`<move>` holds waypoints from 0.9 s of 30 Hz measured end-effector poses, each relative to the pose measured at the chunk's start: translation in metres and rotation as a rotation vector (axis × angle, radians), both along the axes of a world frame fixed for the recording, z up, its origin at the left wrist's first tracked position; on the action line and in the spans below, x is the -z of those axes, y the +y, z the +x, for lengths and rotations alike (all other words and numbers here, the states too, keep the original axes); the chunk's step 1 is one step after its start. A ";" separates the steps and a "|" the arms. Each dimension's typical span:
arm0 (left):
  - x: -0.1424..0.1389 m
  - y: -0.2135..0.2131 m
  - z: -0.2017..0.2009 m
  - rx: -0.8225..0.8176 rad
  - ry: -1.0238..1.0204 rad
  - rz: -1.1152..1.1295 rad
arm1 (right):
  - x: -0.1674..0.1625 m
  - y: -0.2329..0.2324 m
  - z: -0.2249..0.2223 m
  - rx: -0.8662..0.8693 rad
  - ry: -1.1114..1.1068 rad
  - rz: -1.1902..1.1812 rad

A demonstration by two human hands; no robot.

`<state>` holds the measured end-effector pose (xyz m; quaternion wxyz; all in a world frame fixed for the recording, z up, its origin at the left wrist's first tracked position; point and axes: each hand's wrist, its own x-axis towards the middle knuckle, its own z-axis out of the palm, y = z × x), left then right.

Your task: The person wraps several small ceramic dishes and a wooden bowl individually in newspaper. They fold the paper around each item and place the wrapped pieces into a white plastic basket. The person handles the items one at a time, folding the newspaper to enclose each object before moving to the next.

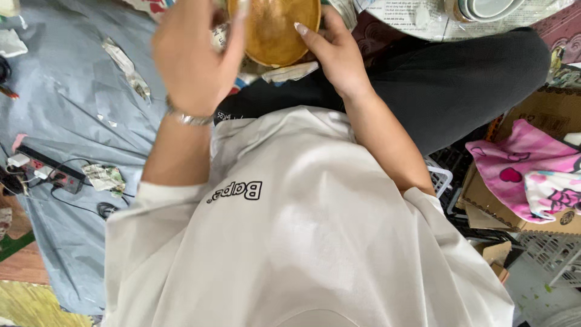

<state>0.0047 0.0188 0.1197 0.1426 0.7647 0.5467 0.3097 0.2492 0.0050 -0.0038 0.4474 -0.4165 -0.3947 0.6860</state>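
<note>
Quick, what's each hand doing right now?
Left hand: fingers curled on the rim of the round brown dish.
Right hand: holding the same dish from its other side.

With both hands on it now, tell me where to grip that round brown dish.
Grip the round brown dish by its rim, from opposite sides. It is shallow and wide, and the left hand and right hand already flank its edges; the middle offers no hold.

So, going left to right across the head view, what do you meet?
Black power strip on the grey sheet → left hand → round brown dish held between both hands → right hand → dark trouser leg → pink patterned cloth on a cardboard box.
</note>
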 end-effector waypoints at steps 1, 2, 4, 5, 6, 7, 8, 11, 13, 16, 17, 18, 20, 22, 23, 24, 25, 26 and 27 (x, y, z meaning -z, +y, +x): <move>0.006 0.008 0.009 -0.030 0.084 0.001 | 0.003 0.000 0.000 -0.007 -0.015 0.026; 0.013 0.016 0.016 -0.058 0.168 0.008 | 0.006 0.000 0.000 -0.011 -0.030 0.059; 0.028 0.028 0.019 -0.083 0.226 -0.010 | 0.013 -0.003 0.004 -0.003 -0.080 -0.009; 0.035 0.030 0.019 -0.080 0.201 -0.038 | 0.016 -0.007 0.008 0.002 -0.104 -0.047; 0.041 0.031 0.018 -0.077 0.176 -0.071 | 0.020 -0.011 0.014 0.044 -0.087 -0.021; 0.046 0.031 0.015 -0.078 0.187 -0.113 | 0.023 -0.015 0.020 0.085 -0.070 0.003; 0.049 0.030 0.011 -0.080 0.199 -0.157 | 0.026 -0.020 0.027 0.126 -0.052 0.025; 0.057 0.027 0.000 -0.067 0.163 -0.240 | 0.033 -0.027 0.049 0.313 -0.282 0.043; 0.060 0.030 -0.006 -0.068 0.120 -0.289 | 0.036 -0.028 0.057 0.341 -0.332 -0.152; 0.064 0.033 -0.013 -0.090 0.035 -0.304 | 0.038 -0.025 0.058 0.265 -0.325 -0.389; 0.065 0.033 -0.014 -0.095 -0.004 -0.247 | 0.039 -0.023 0.056 0.220 -0.309 -0.464; 0.065 0.033 -0.015 -0.100 -0.042 -0.187 | 0.040 -0.022 0.054 0.219 -0.295 -0.464; 0.065 0.031 -0.013 -0.142 -0.030 -0.240 | 0.044 -0.019 0.048 0.216 -0.265 -0.462; 0.065 0.029 -0.010 -0.168 0.023 -0.293 | 0.050 -0.015 0.043 0.293 -0.242 -0.358; 0.065 0.029 -0.007 -0.172 0.067 -0.312 | 0.054 -0.012 0.041 0.333 -0.231 -0.297; 0.065 0.030 -0.004 -0.175 0.110 -0.326 | 0.056 -0.010 0.041 0.326 -0.242 -0.351; 0.066 0.031 -0.003 -0.145 0.093 -0.289 | 0.058 -0.008 0.038 0.321 -0.253 -0.405; 0.067 0.033 -0.002 -0.113 0.074 -0.252 | 0.059 -0.007 0.037 0.318 -0.264 -0.459; 0.068 0.034 -0.001 -0.078 0.053 -0.216 | 0.060 -0.006 0.035 0.291 -0.220 -0.414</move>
